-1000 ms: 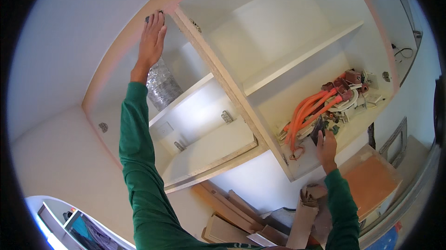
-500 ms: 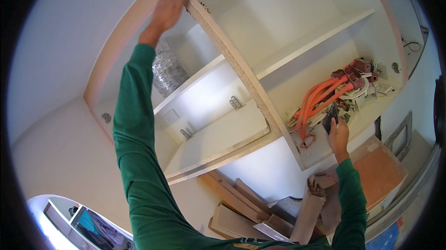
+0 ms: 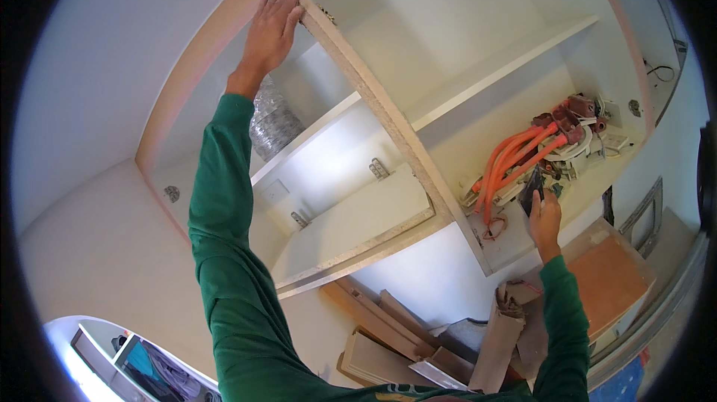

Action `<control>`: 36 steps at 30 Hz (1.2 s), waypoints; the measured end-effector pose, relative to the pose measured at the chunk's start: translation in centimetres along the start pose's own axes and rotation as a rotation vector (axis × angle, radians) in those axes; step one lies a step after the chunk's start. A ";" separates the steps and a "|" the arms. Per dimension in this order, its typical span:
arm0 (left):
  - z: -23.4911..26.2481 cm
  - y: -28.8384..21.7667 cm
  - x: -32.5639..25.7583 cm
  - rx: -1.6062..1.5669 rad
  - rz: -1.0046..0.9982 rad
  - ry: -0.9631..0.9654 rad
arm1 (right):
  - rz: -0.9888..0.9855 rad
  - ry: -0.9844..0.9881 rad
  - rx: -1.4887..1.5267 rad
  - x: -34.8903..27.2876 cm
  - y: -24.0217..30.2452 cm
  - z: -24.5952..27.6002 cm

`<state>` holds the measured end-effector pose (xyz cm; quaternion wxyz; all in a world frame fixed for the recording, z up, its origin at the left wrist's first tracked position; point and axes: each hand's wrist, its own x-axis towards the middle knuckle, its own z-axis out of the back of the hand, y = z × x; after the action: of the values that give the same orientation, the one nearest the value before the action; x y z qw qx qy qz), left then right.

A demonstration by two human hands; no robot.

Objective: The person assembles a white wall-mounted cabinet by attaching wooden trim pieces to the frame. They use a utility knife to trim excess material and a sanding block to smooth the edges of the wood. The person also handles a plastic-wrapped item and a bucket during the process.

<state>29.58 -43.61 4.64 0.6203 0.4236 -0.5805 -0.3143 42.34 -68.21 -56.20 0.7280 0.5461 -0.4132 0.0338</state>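
Up at eleven o'clock, my left hand (image 3: 272, 25) lies flat and spread against the top end of the raw-edged cabinet divider (image 3: 373, 103); a second ago it rested lower and further left on the frame, so it has slid up to the corner, which suggests I am bracing the panel there. Over at three o'clock my right hand (image 3: 544, 215) is closed around a small dark tool (image 3: 532, 191), nosed into the bundle of orange cables (image 3: 515, 159) on the cabinet floor, much where it was before. Behind the cables, toward two o'clock, sits a round white fitting (image 3: 579, 152) with reddish connectors (image 3: 571, 112). Down at five o'clock lean a brown paper bag (image 3: 500, 338) and flat cardboard packages (image 3: 388, 350); I can make out no labels.
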 end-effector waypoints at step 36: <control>-2.7 -8.7 -0.2 0.121 0.294 -0.104 | -0.048 0.002 0.012 0.0 -1.2 -0.6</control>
<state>33.06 -46.86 -3.10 0.6020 0.3541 -0.6854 -0.2062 43.29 -68.17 -57.21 0.7257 0.5603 -0.3988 0.0194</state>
